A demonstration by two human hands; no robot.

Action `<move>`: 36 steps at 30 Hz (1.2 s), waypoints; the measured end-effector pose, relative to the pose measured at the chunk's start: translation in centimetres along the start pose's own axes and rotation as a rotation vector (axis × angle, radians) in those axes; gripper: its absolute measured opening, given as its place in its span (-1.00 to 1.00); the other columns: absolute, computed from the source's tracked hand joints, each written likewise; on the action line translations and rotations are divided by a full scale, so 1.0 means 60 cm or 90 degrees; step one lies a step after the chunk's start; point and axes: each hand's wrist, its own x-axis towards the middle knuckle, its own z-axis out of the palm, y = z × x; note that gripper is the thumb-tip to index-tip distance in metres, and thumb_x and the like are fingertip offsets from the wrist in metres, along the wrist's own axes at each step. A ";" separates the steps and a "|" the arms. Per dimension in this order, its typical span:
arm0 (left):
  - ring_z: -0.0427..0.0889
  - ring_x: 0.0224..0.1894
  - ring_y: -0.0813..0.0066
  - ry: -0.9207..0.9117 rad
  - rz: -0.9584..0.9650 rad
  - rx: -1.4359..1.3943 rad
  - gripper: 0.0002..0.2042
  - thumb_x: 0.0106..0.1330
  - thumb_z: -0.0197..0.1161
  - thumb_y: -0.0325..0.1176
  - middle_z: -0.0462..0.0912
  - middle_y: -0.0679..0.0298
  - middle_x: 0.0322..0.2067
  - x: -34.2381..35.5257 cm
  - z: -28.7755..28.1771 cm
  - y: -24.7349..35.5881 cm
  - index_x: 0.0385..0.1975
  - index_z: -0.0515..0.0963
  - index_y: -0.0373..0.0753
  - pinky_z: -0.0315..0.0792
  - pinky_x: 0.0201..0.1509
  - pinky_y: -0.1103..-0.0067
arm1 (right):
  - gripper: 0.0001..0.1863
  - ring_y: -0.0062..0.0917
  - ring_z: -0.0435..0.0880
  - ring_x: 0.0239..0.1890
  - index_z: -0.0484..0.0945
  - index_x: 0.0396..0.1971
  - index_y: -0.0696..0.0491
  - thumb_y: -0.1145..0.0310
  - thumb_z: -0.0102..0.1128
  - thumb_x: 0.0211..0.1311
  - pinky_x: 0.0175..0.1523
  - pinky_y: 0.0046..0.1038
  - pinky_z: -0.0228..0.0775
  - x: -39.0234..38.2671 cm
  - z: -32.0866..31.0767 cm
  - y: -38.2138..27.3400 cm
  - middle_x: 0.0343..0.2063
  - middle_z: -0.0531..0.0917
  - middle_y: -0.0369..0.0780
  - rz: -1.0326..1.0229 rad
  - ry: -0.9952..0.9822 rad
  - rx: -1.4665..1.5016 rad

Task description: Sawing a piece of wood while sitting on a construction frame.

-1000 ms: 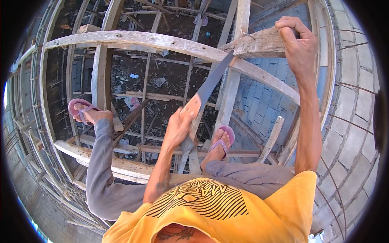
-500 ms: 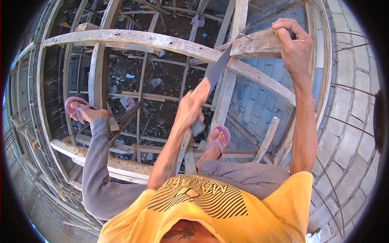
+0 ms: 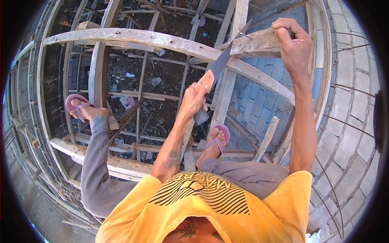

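Over timber framing (image 3: 121,35), left grip (image 3: 195,97) encloses a saw (image 3: 221,64), outstretched right grip (image 3: 297,42) clasps a block (image 3: 257,43)

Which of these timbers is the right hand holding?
The thick timber at upper right, with a nail-like spike sticking out beside the saw; the right hand clasps its right end, touching no other timber.

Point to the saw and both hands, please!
Saw (image 3: 221,64), head view: on its blade.
Left hand (image 3: 194,98), head view: back of the hand.
Right hand (image 3: 296,47), head view: back of the hand.
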 end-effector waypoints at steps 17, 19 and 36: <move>0.54 -0.70 0.49 -0.041 -0.045 -0.046 -0.71 0.40 0.26 -0.14 0.46 0.32 -0.62 0.042 0.007 -0.006 -0.18 0.47 -0.27 0.49 -0.63 0.52 | -0.93 -0.76 0.53 -0.40 0.67 -0.38 0.14 0.49 0.24 0.25 -0.28 -0.62 0.37 0.000 -0.007 0.008 -0.42 0.69 -0.40 -0.005 0.026 -0.003; 0.55 -0.69 0.49 -0.065 -0.057 -0.051 -0.66 0.39 0.29 -0.12 0.47 0.31 -0.60 0.045 0.020 -0.005 -0.14 0.45 -0.28 0.50 -0.62 0.52 | -0.91 -0.61 0.61 -0.38 0.64 -0.40 0.16 0.45 0.24 0.22 -0.20 -0.54 0.44 -0.004 -0.016 0.016 -0.42 0.70 -0.29 0.000 0.044 -0.058; 0.61 -0.34 0.48 0.073 0.079 0.271 -0.36 0.32 0.33 -0.51 0.60 0.19 -0.07 -0.011 0.063 0.021 0.41 0.26 -0.24 0.57 -0.35 0.54 | -0.75 0.01 0.61 -0.05 0.66 -0.27 0.12 0.28 0.12 0.25 0.05 0.00 0.52 -0.001 0.036 0.008 -0.16 0.66 -0.02 0.000 0.073 -0.114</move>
